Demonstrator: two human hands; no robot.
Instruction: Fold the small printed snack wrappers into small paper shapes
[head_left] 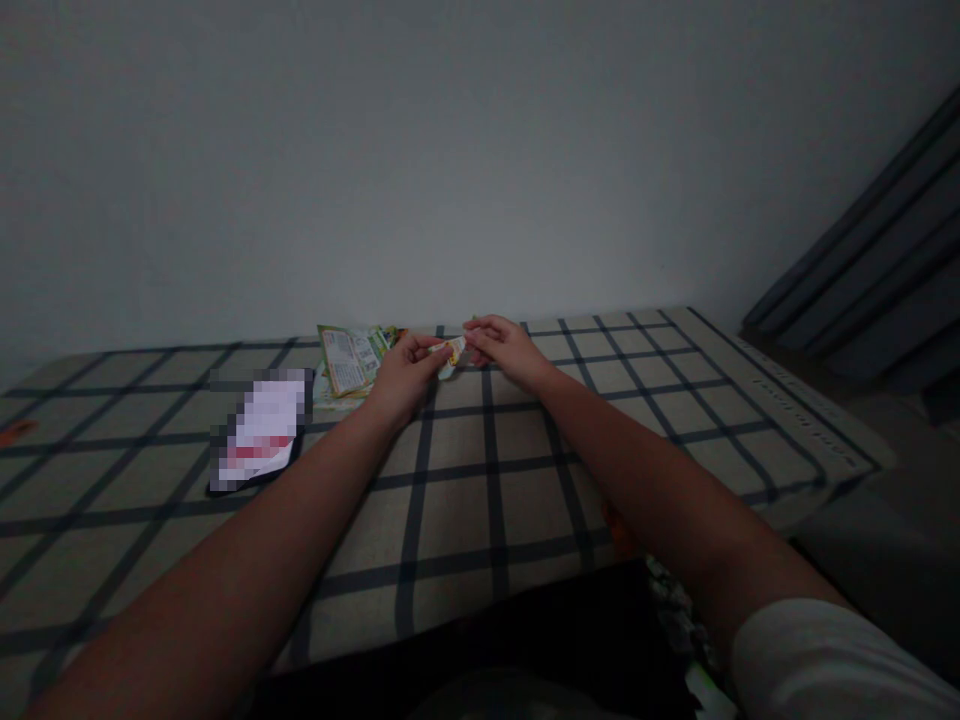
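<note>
Above the far part of the table, both of my hands meet at a small white wrapper with yellow and red print. My left hand pinches the wrapper's left side between thumb and fingers. On the other side, my right hand has its fingertips closed at the wrapper's upper right end. What the wrapper contains, if anything, is too small and dark to tell. Just left of my left hand lie green and white printed packets, partly overlapping, their right side hidden behind that hand.
A checked cloth covers the table, which reaches a plain wall. A phone with a blurred bright screen lies left of my left forearm. An orange thing sits at the left edge. Dark curtain folds hang at the right.
</note>
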